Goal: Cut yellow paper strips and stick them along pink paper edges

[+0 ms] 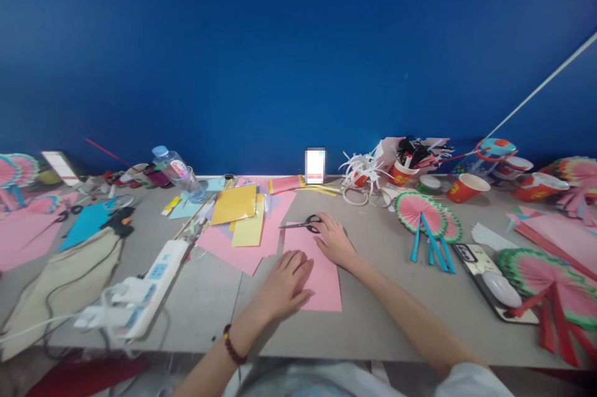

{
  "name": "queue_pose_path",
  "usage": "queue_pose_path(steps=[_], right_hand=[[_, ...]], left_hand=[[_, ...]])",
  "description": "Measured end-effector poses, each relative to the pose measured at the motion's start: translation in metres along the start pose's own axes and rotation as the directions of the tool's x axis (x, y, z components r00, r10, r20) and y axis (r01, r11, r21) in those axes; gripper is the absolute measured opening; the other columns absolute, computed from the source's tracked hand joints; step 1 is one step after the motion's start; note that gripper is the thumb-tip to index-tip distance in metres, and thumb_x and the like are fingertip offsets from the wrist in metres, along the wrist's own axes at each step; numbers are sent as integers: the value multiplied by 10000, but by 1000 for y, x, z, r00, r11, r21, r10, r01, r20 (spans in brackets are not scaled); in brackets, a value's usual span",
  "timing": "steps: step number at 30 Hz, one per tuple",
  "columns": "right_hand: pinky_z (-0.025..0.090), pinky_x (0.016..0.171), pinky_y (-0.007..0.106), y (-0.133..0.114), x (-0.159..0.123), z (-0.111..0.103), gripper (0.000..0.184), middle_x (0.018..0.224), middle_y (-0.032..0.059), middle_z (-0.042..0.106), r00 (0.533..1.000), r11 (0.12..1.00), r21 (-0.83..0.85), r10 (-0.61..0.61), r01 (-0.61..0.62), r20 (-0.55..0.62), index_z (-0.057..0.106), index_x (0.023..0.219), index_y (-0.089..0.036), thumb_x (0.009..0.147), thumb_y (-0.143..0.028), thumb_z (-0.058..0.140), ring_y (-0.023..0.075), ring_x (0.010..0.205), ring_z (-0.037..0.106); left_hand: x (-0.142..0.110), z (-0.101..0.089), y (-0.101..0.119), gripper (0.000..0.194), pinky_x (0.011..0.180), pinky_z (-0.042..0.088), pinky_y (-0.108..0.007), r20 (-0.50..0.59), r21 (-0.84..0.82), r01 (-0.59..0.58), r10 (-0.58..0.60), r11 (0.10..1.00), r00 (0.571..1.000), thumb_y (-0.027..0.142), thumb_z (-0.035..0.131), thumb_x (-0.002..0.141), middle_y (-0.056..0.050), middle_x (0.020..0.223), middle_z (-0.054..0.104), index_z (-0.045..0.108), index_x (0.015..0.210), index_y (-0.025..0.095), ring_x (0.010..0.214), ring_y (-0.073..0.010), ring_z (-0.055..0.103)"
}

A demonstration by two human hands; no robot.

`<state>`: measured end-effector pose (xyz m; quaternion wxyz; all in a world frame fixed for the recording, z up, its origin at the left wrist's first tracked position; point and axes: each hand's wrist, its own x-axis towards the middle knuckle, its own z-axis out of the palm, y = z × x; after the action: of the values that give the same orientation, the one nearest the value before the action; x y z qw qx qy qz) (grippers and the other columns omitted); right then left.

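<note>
so, at mid-right, a cup [402, 175] holds black items [413, 151]; scissors [301, 224] lie at right grip [336, 241], closure unclear; left grip [285, 282], thumb apart, on paper [324, 294].

Plain pink paper [324, 291], black-handled scissors [298, 224] — deep blue wall [280, 61], pink fan [413, 207] edged green.

Scissors [302, 224] on sheet [323, 288]; bottle [178, 168] left, mouse [501, 289] right

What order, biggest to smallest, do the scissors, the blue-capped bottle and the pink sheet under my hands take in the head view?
1. Pink sheet, clearly largest though partly covered
2. Bottle
3. Scissors, thin and smallest
</note>
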<state>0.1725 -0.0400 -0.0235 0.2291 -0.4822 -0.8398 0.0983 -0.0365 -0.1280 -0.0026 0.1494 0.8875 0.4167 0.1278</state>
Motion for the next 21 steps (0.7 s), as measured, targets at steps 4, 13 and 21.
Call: queue_pose_path(steps=[4, 13, 21], right_hand=[[356, 971, 413, -2, 4, -2, 393, 1313, 125, 540, 998, 998, 12, 58, -58, 16, 527, 1256, -193, 874, -149, 445, 247, 1243, 440], [388, 835, 373, -34, -6, -13, 163, 916, 96, 668, 988, 990, -40, 128, -132, -90, 639, 977, -190, 870, -248, 530, 256, 925, 559], [356, 1017, 450, -38, -27, -9, 334, 1331, 151, 544, 998, 986, -159, 56, -59, -23, 574, 1221, -163, 915, -249, 469, 284, 1272, 439]], left_hand=[[-1, 0, 0, 581, 1113, 303, -478, -4, -25, 5, -5, 1000, 1000, 539, 503, 868, -121, 1443, 409, 456, 1339, 201, 1336, -290, 337], [1, 4, -11, 692, 1147, 257, -458, 7, -86, 26, -26, 996, 1000, 373, 534, 842, -113, 1513, 329, 287, 1462, 190, 1392, -263, 293], [-1, 13, -20, 713, 1100, 309, -499, -88, -36, 70, -73, 997, 993, 460, 591, 800, -143, 1471, 382, 366, 1418, 185, 1352, -317, 345]])
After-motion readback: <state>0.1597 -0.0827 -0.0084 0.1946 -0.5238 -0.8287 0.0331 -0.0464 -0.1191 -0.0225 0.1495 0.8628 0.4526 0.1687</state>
